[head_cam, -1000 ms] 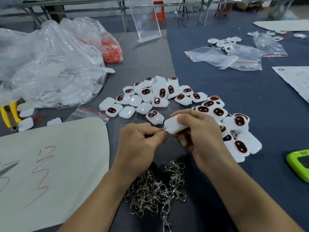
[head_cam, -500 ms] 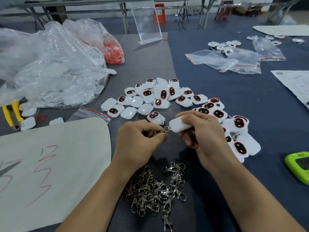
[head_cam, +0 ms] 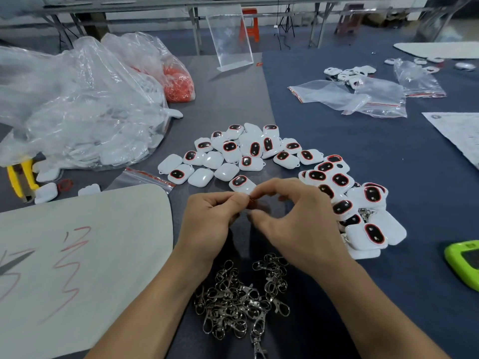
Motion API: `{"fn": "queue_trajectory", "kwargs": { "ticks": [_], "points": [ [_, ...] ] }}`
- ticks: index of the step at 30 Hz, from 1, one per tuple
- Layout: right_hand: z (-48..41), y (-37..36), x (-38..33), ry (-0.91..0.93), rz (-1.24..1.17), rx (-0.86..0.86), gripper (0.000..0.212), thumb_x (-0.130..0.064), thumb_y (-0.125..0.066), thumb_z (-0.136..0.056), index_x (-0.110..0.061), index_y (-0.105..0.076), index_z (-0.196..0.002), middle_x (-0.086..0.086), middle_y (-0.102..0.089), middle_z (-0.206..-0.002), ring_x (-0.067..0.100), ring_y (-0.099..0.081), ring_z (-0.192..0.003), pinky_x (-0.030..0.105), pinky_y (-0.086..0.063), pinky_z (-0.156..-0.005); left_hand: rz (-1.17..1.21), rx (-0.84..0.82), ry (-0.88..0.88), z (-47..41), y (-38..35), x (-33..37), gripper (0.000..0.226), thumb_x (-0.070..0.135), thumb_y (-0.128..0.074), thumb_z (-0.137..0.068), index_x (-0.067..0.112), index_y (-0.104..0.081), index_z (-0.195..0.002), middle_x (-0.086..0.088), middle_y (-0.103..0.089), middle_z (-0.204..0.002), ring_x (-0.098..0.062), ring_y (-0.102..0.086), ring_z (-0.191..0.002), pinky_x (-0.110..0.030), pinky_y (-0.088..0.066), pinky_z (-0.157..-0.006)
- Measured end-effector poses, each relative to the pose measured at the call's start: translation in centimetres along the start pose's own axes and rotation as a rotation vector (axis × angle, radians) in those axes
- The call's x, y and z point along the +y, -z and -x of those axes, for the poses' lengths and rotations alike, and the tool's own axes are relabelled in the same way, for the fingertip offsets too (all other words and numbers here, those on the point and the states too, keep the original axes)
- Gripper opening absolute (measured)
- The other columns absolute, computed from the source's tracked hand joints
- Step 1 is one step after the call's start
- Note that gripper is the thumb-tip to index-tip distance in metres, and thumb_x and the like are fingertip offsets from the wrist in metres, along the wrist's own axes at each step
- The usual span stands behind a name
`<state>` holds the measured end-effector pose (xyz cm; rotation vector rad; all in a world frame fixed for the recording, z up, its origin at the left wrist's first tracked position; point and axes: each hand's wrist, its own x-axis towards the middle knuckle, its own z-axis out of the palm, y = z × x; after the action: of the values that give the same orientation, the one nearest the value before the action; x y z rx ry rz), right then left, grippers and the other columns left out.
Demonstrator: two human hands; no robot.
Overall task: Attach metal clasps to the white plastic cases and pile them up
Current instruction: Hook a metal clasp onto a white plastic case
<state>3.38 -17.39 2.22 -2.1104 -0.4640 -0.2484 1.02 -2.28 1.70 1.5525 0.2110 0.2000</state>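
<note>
My left hand (head_cam: 210, 221) pinches a small metal clasp between thumb and forefinger, mostly hidden by the fingertips. My right hand (head_cam: 293, 218) arches over it with curled, blurred fingers, its forefinger tip meeting my left thumb. The white case is out of sight under those fingers. Loose white cases (head_cam: 248, 151) with red-rimmed black windows lie spread just beyond my hands. Another heap of cases (head_cam: 363, 211) is piled at the right. A tangle of metal clasps (head_cam: 241, 304) lies between my forearms.
Clear bags of white parts (head_cam: 77, 112) and red rings (head_cam: 178, 84) fill the left. A pale board with red marks (head_cam: 77, 255) lies front left, with yellow pliers (head_cam: 20, 177) behind it. A green device (head_cam: 464, 263) sits at the right edge. Empty bags (head_cam: 363, 99) lie far right.
The white case showed in my right hand before; now the hand has turned over it and hides it. Both hands stay together at the same spot.
</note>
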Motion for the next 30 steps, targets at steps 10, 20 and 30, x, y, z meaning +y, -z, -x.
{"fn": "queue_trajectory", "kwargs": {
  "ticks": [10,20,30],
  "points": [
    [0.1,-0.6,-0.1,-0.07,0.005,-0.005,0.019,-0.022,-0.081,-0.085,-0.037,-0.072,-0.079,-0.018,-0.066,-0.081,-0.007,-0.058,-0.091,0.004,-0.04,-0.073,-0.179,0.026,-0.115,0.0,0.6,-0.5,0.015,0.025,-0.071,-0.084,0.027,-0.082,-0.074,-0.003,-0.075,-0.07,-0.004,-0.063,-0.067,-0.018,-0.048,-0.068],
    [-0.6,-0.8,-0.4,-0.38,-0.601,-0.068,0.031,-0.005,-0.07,-0.092,-0.028,-0.075,-0.072,-0.006,-0.07,-0.069,0.004,-0.062,-0.066,0.022,-0.049,-0.059,-0.134,-0.033,-0.042,-0.3,0.5,-0.9,0.016,0.029,-0.073,-0.085,0.02,-0.08,-0.073,0.005,-0.071,-0.066,-0.002,-0.058,-0.064,-0.019,-0.046,-0.068],
    [-1.3,2.1,1.4,-0.054,0.042,0.288,0.015,-0.011,-0.07,-0.09,-0.024,-0.07,-0.082,-0.009,-0.068,-0.071,0.011,-0.062,-0.068,0.015,-0.043,-0.065,-0.393,0.146,-0.176,-0.3,0.8,-1.1,0.019,0.036,-0.068,-0.092,0.031,-0.079,-0.078,0.007,-0.056,-0.051,-0.008,-0.042,-0.047,-0.017,-0.036,-0.049]
  ]
}}
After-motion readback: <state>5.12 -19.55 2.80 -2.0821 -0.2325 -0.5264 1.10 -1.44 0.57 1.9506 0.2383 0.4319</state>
